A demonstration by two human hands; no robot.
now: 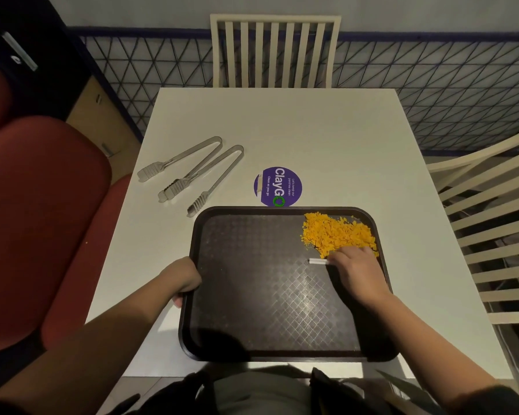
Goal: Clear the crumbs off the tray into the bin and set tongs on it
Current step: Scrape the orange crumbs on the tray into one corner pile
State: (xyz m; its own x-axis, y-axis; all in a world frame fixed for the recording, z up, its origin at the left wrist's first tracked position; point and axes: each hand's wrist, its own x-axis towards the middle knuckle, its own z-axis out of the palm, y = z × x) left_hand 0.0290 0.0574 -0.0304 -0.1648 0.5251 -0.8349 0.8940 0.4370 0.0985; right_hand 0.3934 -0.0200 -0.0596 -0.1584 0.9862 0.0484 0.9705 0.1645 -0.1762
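Note:
A dark brown textured tray [252, 295] lies on the white table in front of me. A pile of orange crumbs [336, 232] is heaped in its far right corner. My left hand [183, 278] grips the tray's left rim. My right hand [357, 271] rests on the tray just below the crumbs, holding a small white flat strip [317, 261] against the surface. Two pairs of metal tongs lie on the table to the far left of the tray: one pair [177, 160] farther left, the other pair [213, 178] nearer the tray's corner.
A round purple sticker [277, 187] is on the table just beyond the tray. Cream slatted chairs stand at the far side [274, 52] and the right [492, 235]. A red padded seat [42, 220] is on the left. A dark bag sits at the bottom edge.

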